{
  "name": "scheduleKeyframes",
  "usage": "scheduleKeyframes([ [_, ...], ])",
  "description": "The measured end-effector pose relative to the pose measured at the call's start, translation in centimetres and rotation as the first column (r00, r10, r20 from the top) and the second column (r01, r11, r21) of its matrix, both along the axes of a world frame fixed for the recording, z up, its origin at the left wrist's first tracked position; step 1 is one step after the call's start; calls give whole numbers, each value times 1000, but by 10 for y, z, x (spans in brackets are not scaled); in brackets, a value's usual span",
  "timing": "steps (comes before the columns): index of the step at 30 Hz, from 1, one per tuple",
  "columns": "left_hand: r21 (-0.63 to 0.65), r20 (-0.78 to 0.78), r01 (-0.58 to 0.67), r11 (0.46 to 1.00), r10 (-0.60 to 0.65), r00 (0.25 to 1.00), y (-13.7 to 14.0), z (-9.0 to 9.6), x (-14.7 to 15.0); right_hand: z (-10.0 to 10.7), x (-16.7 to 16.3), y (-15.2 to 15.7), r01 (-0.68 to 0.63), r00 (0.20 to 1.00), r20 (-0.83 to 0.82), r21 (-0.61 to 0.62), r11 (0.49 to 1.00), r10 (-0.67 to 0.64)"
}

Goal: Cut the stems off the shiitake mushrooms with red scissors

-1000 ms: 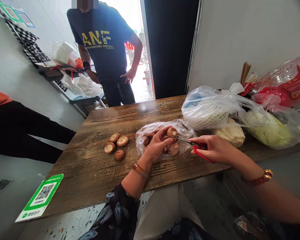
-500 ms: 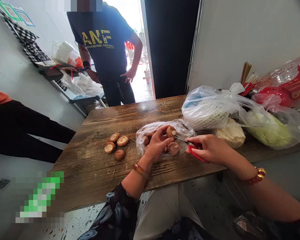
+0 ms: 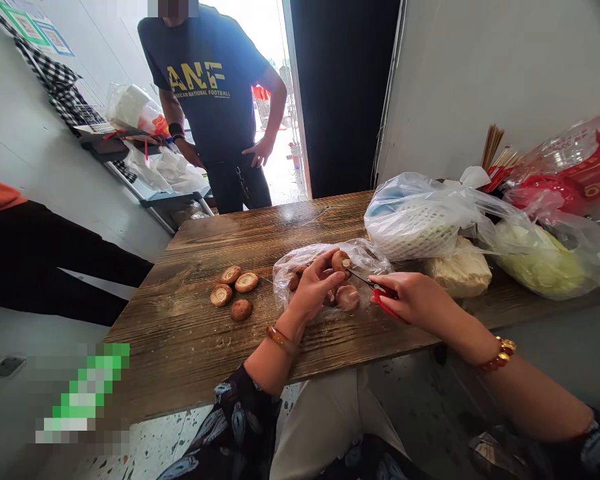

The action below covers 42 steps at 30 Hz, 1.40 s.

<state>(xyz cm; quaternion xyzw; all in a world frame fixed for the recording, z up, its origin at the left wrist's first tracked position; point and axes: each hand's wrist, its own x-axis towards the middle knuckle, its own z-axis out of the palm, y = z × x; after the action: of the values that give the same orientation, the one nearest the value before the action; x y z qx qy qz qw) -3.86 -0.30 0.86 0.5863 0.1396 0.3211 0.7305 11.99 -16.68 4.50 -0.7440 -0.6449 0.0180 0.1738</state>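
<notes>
Over the near edge of the table, both forearms reach in toward the middle of the surface. The left hand is partly closed, its bent fingers and thumb pinching a mushroom, which sits at the fingertips, on the side toward the right hand. The right hand is curled round the red handles of the scissors; how far the handles are spread cannot be told. The blades point left, their tips at the mushroom's pale stem, so the mushroom lies between the two hands, nearer the left. A green and white card, blurred, is at the near left corner.

Beneath and behind the left hand lies a clear bag, spread open, with more mushrooms on it. Left of it, toward the left edge, four loose mushrooms sit close together, the one closest to the near edge cap up.

Toward the right edge are a pale block, a bag with netting just behind it, and a bagged cabbage. Skewers stand farther back. Beyond the far edge stands a person in a dark T-shirt.
</notes>
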Motion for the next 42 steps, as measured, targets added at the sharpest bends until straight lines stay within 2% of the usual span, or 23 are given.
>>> scheduleKeyframes([
  [5, -134, 59, 80, 988, -72, 996, 1, 1, -1, 11, 5, -13, 43, 979, 200, 20, 999, -46],
  [11, -207, 38, 126, 970, -121, 992, 1, 1, 2, 18, 15, -19, -15, 942, 334, 76, 997, -11],
  [18, -160, -78, 126, 979, -140, 987, -1, 0, 2, 17, 11, -15, -140, 924, 371, 116, 983, 88],
  [23, -157, -44, 202, 967, -211, 977, 0, 1, -1, 18, 10, -15, -89, 925, 376, 65, 994, 58],
  [27, -54, -62, 278, 959, -282, 958, 1, 2, -5, 17, 10, -16, -29, 936, 351, 44, 999, 12],
  [33, -57, -36, 208, 976, -210, 977, -1, 3, -5, 22, 6, -16, -29, 937, 349, 48, 998, 11],
  [42, -30, -105, 199, 980, -201, 974, 1, -2, -5, 29, 7, -14, -62, 927, 372, 20, 998, 50],
])
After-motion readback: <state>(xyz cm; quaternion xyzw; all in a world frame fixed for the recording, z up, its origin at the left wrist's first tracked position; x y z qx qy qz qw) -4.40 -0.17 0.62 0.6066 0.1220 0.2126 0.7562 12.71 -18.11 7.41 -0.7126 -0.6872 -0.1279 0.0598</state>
